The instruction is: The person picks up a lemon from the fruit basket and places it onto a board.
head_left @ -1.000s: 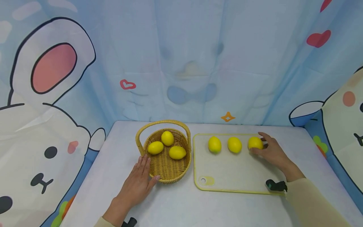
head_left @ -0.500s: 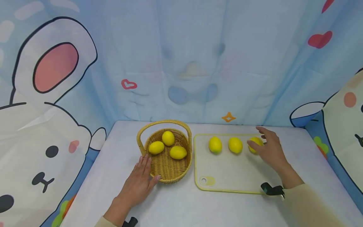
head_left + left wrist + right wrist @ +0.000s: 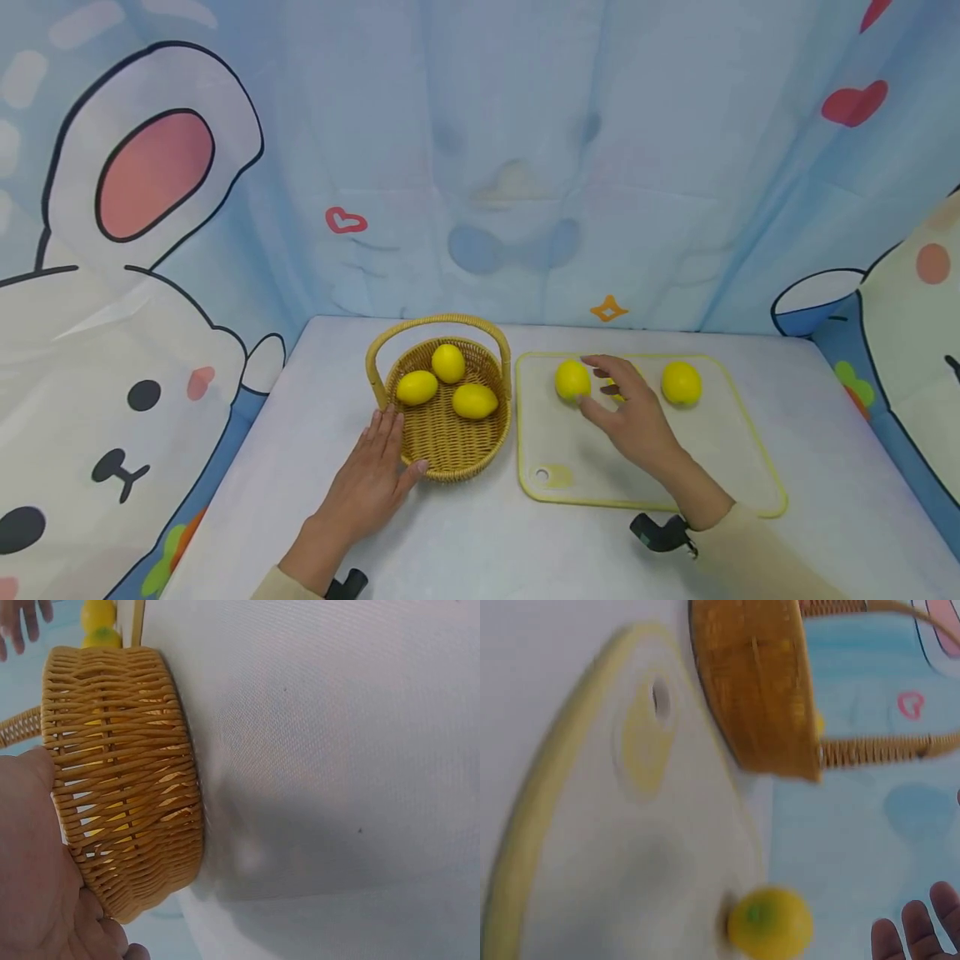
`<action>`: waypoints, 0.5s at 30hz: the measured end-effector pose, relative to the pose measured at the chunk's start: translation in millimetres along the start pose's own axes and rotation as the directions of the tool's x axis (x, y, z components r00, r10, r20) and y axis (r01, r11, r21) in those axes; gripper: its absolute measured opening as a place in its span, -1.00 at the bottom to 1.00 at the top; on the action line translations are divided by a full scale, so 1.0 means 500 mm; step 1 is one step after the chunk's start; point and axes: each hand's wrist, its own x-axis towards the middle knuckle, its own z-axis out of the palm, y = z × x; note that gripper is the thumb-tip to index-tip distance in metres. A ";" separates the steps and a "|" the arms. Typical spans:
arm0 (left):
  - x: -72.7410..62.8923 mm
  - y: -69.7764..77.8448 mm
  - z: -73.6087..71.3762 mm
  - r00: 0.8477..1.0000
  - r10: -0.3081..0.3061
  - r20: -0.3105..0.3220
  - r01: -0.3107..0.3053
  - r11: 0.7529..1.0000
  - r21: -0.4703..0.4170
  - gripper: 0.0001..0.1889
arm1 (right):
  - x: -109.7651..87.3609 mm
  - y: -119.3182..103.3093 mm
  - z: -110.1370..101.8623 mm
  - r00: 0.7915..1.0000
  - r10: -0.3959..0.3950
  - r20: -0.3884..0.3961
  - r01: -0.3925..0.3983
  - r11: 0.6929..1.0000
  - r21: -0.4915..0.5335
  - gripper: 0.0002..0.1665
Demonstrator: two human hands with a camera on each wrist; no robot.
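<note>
My left hand (image 3: pixel 367 487) touches the near left rim of a yellow wicker basket (image 3: pixel 453 450), fingers straight. In the left wrist view, that hand lies along the basket's woven side (image 3: pixel 127 780). Three lemons (image 3: pixel 417 388) lie inside the basket. On a pale cutting board (image 3: pixel 547 433) to its right stand three more in a row. My right hand (image 3: pixel 637 421) hovers over the board with parted fingers and holds nothing; its fingertips come close to the left lemon (image 3: pixel 572 381). Behind them the middle lemon (image 3: pixel 616 390) is mostly hidden. The right lemon (image 3: pixel 682 383) sits apart from the hand.
An arched handle (image 3: pixel 438 320) stands up over the basket. The board's yellow edge lies close to the basket's right side. A blue cartoon curtain (image 3: pixel 510 167) hangs behind the white tabletop (image 3: pixel 450 542). A black camera mount (image 3: pixel 662 532) juts from the right wrist.
My right hand has let go of the right lemon and moved left across the board toward the left lemon. The left hand stays on the basket. The view has shifted slightly.
</note>
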 end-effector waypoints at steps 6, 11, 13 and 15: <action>0.001 0.001 0.000 1.000 0.000 0.000 0.000 1.000 0.006 -0.09 | -0.007 -0.069 0.072 0.983 -0.131 0.126 0.117 0.987 0.112 -0.35; 0.001 0.000 0.000 1.000 0.002 0.004 -0.002 1.000 0.018 -0.08 | 0.009 -0.116 0.129 0.942 -0.230 0.246 0.174 0.958 0.229 -0.36; 0.001 -0.001 0.001 1.000 0.001 0.006 -0.001 1.000 0.012 -0.08 | 0.021 -0.127 0.150 0.927 -0.241 0.289 0.169 0.953 0.251 -0.35; 0.001 -0.001 0.002 1.000 -0.003 0.013 0.003 1.000 0.009 -0.08 | 0.036 -0.135 0.169 0.917 -0.236 0.320 0.155 0.953 0.260 -0.34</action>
